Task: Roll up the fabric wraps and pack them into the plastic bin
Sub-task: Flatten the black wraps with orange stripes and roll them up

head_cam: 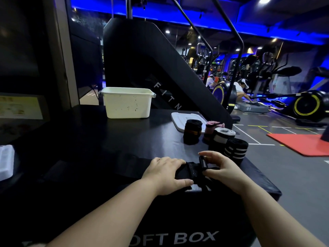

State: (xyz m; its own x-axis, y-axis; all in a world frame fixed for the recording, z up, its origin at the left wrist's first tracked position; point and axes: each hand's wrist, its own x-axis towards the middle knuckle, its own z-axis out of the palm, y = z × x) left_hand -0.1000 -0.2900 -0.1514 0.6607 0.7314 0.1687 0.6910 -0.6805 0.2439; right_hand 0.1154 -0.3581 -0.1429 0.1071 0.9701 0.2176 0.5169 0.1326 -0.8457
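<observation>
Black wrap (191, 172) gripped by left hand (165, 175), pinched by right hand (222, 168)

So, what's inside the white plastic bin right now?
Only the upper inner wall of the bin shows; nothing rises above the rim. Its near wall hides the floor, so low contents cannot be ruled out.

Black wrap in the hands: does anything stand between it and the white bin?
Nothing visible does. Only bare box top lies between the black fabric wrap and the white plastic bin; four rolled wraps stand off to the right.
</observation>
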